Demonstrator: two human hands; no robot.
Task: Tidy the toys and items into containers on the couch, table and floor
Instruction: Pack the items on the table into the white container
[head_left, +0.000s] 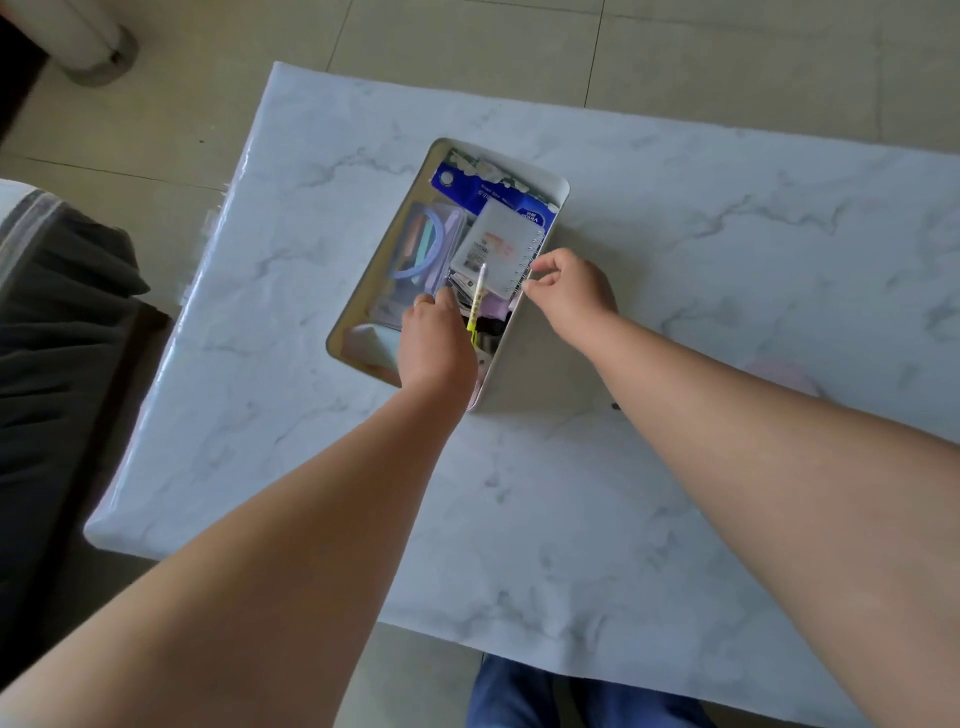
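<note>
Two bare hands work over one white bin (561, 189) standing on a marble-patterned counter (675, 493). At far left, a dark fabric-covered seat (62, 322) sits beside the counter's edge, above a tiled floor (208, 93).

Inside the bin, from left: a clear pouch (415, 244) of pastel pieces lies along the left wall; a blue-and-white packet (467, 184) lies at the far end; a spiral-bound notebook (501, 249) with a frosted cover lies tilted on top of other items, its coil toward the bin's right wall.

Left hand (434, 345): reaches into the near half of the bin, fingers curled down among the contents. What this grip holds, if anything, cannot be told, since the fingertips are hidden. A pen (477, 301) with a yellow lower part and white tip stands slanted just beside this hand; whether the hand touches it is unclear.

Right hand (569, 291): hovers at the bin's right wall, thumb and forefinger drawn together near the notebook's coil. Whether this grip pinches the coil or is merely close to it cannot be told.

At the bottom edge, blue denim (519, 696) shows below the counter.
</note>
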